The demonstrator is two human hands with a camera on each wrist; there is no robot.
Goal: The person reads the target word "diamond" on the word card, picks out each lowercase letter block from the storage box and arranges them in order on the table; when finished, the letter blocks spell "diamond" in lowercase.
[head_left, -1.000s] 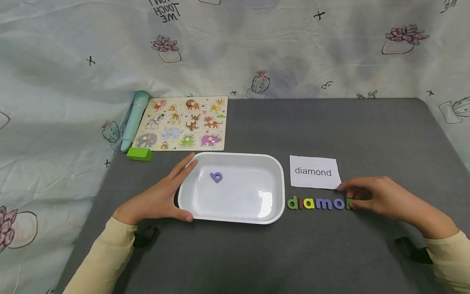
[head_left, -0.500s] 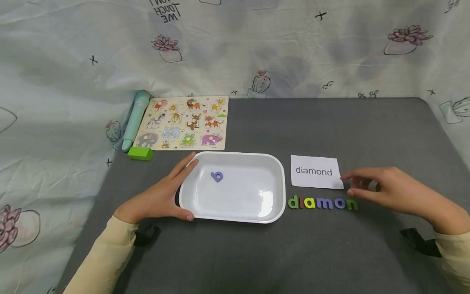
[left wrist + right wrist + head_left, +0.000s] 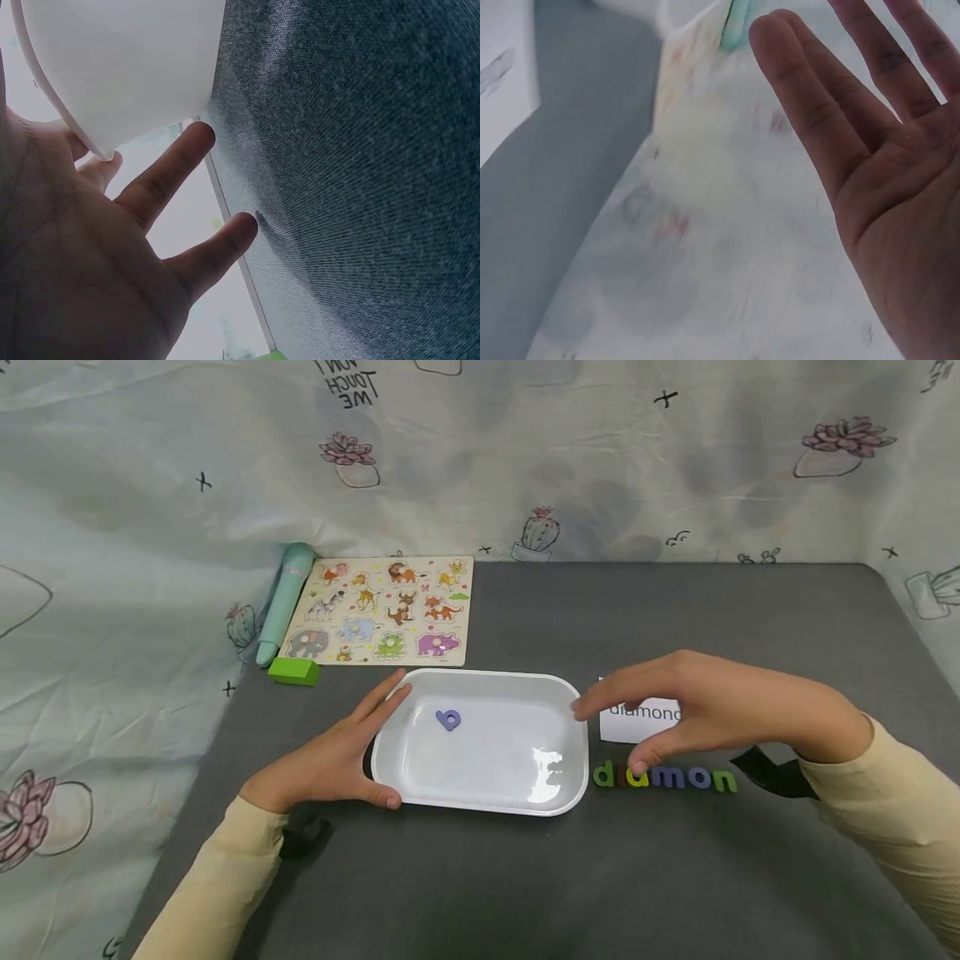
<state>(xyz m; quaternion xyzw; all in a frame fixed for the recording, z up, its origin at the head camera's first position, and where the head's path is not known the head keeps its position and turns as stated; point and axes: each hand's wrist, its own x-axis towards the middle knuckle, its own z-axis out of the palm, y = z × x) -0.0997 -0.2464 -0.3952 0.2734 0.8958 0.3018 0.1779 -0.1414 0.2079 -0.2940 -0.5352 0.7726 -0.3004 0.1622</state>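
My left hand [image 3: 330, 756] steadies the left end of a white tray [image 3: 487, 760], thumb at the near corner and fingertips at the far one. In the left wrist view its fingers [image 3: 169, 169] are spread and fairly straight beside the tray wall [image 3: 127, 67]. A purple letter d [image 3: 448, 720] lies inside the tray. My right hand [image 3: 705, 706] hovers over a white card [image 3: 618, 729] printed "diamond", partly covering it; its fingertips are near the tray's right rim. Below the card runs a row of coloured letters [image 3: 699, 778]; the thumb partly hides the yellow a. The right wrist view shows a bare palm [image 3: 900, 195].
Behind the tray lies a wooden animal puzzle board [image 3: 375, 610]. A mint-green cylindrical stick [image 3: 287, 602] runs along its left side, and a green block [image 3: 294, 672] sits at its near-left corner. Patterned cloth [image 3: 480, 460] borders the grey tabletop [image 3: 525, 885].
My right hand has let go of the green n at the row's end, lifted, and moved left over the card toward the tray. The left hand has kept its place on the tray.
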